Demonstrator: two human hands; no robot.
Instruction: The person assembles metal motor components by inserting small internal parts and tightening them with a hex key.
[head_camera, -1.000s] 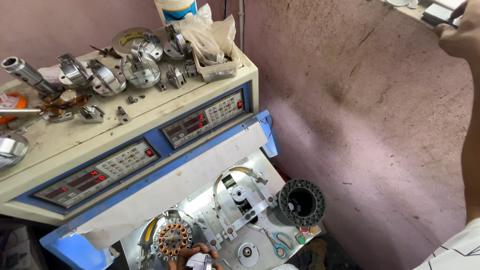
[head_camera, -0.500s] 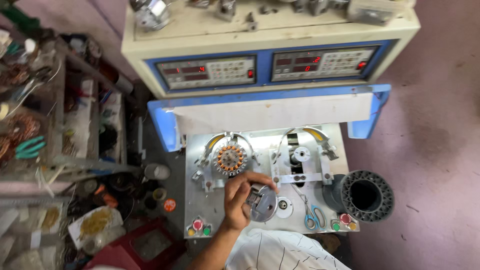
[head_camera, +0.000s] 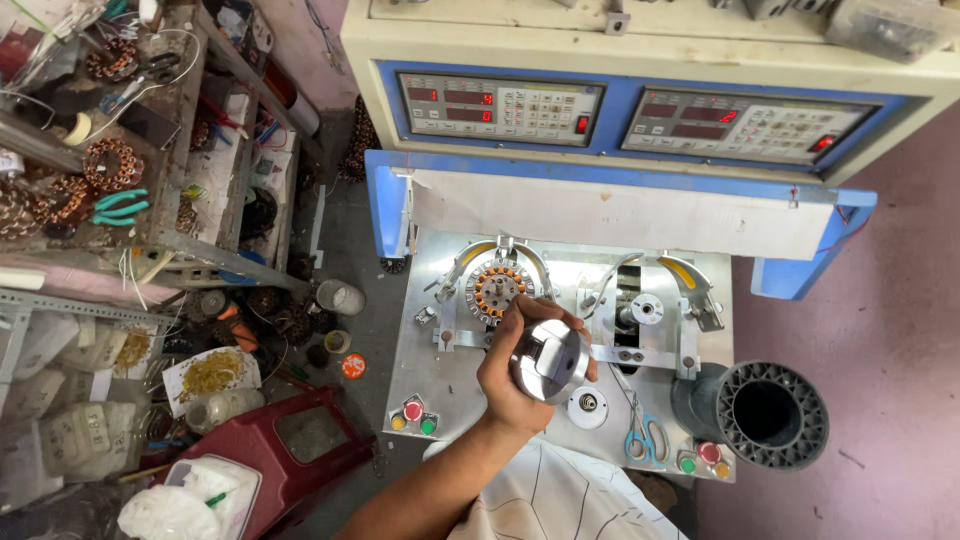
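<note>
My left hand (head_camera: 515, 370) is closed around a round, shiny metal disc (head_camera: 552, 362), held just above the machine's steel work plate (head_camera: 440, 375). Just beyond my fingers, on the left winding station, sits a stator with orange copper coils (head_camera: 496, 290), between two curved metal guides. The right station (head_camera: 646, 309) shows a bare spindle. A small round metal hub (head_camera: 587, 407) lies on the plate right below the disc. My right hand is out of view.
Blue-handled scissors (head_camera: 641, 436) lie on the plate beside a black ribbed spool (head_camera: 764, 412). Coloured push buttons (head_camera: 413, 412) sit at the plate's front corners. A control cabinet with two red-digit panels (head_camera: 500, 105) stands behind. Cluttered shelves (head_camera: 120, 190) and a red stool (head_camera: 300, 440) are on the left.
The view has swung from the cabinet's top and right wall onto the work plate. My left hand has lifted the metal disc slightly, closer to the copper-wound stator.
</note>
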